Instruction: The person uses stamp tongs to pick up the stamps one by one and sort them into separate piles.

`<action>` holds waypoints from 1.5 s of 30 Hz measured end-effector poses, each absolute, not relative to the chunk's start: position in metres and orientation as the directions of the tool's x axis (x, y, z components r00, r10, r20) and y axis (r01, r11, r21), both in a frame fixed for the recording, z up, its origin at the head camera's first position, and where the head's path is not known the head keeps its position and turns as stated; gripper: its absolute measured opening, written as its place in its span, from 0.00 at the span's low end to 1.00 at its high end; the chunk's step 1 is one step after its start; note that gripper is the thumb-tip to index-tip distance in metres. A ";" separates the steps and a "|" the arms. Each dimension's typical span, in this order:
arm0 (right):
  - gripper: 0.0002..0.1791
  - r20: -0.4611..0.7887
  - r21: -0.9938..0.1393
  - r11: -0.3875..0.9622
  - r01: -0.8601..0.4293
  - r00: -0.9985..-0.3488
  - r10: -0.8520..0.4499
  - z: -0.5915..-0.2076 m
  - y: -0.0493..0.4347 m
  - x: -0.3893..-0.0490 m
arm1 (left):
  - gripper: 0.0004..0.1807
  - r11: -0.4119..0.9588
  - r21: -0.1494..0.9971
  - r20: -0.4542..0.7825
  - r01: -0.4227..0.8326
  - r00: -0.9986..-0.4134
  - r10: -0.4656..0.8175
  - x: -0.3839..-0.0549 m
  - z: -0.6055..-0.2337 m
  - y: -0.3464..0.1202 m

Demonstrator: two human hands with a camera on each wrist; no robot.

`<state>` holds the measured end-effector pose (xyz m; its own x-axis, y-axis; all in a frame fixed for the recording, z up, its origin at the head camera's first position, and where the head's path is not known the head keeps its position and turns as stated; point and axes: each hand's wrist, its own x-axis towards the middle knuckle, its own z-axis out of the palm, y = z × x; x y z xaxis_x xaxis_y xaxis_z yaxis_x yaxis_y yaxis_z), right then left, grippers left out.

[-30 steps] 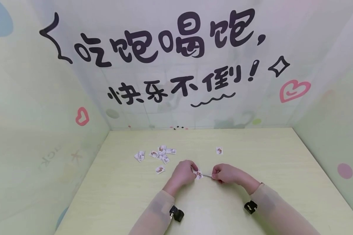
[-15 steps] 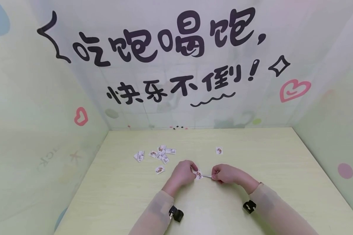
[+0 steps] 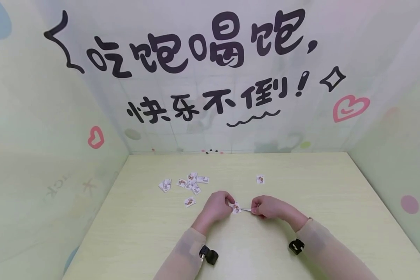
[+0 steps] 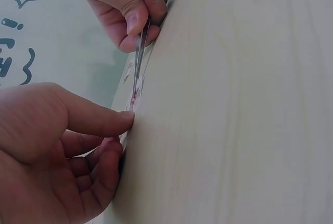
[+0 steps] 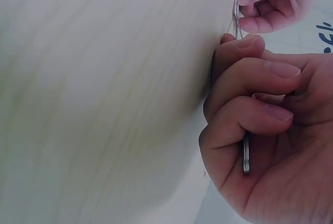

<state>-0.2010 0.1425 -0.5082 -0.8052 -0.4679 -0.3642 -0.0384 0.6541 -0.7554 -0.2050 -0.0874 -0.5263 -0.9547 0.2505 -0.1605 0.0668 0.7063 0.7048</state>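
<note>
Watching from my remote station, I found the small printed card [image 3: 236, 208] low over the near middle of the table [image 3: 245, 249], between the person's two hands. The left hand [image 3: 218, 206] pinched its left side between thumb and curled finger, I supposed to steady something so light. From the other side came the tweezers [image 4: 139, 57], their tips at the card's printed face; I could not tell whether they gripped anything. The right hand [image 3: 268, 207] pinched them partway along, fingers curled, and the rear end showed beneath those fingers in the right wrist view, a hold I judged suited to fine, low work. Both forearms angled inward, which left the card visible to my head camera. Farther out, one loose card [image 3: 260, 179] lay alone behind the right hand; a single card [image 3: 189, 202], an overlapping cluster of cards [image 3: 192, 179] and an overlapping pair [image 3: 166, 185] lay off to the left, where, I reckoned, they were out of the hands' way. Beyond them rose the lettered back wall [image 3: 210, 140].
</note>
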 end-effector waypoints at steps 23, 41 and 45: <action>0.08 -0.343 -0.815 0.579 0.010 -0.814 -0.468 -0.511 0.149 -0.195 | 0.10 0.584 0.811 -0.019 0.047 -0.994 0.105 -0.200 -0.515 -0.207; 0.08 -0.333 -0.858 0.511 0.041 -0.802 -0.495 -0.511 0.154 -0.194 | 0.06 0.615 0.789 -0.048 -0.013 -0.998 0.041 -0.200 -0.526 -0.244; 0.08 -0.340 -0.864 0.500 0.061 -0.803 -0.489 -0.513 0.157 -0.196 | 0.07 0.620 0.784 -0.059 -0.018 -0.997 0.045 -0.201 -0.529 -0.243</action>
<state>-0.1955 0.1570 -0.5130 -0.8033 -0.4892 -0.3397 0.0612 0.4995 -0.8641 -0.2014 -0.2433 -0.5294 -0.9972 0.0454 -0.0587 -0.0179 0.6202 0.7842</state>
